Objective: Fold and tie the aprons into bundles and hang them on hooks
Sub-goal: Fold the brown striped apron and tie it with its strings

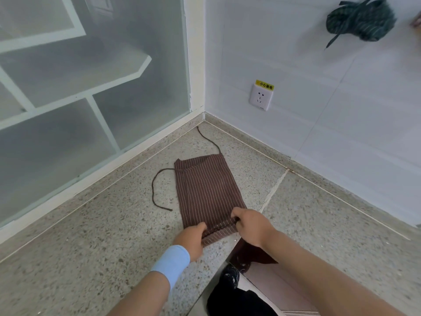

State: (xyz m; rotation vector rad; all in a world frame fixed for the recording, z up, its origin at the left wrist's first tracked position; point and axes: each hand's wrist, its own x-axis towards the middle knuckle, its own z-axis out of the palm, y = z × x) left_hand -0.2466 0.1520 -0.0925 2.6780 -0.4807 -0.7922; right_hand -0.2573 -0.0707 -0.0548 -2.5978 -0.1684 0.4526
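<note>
1. The far side is closed: the glass partition [91,92] and the tiled wall [330,124] meet in a corner just beyond the apron [206,190].
2. Left of the apron the floor [79,236] is open, crossed only by a curled tie [154,190]; a second tie [208,139] runs toward the corner.
3. To the right, bare floor reaches the wall.
4. The near edge is occupied: the left hand [192,238] and right hand [252,226] grip its rolled hem, with a shoe [230,275] just below.
5. A socket [261,96] sits low on the wall (the green bundle [360,21] hangs well above).
</note>
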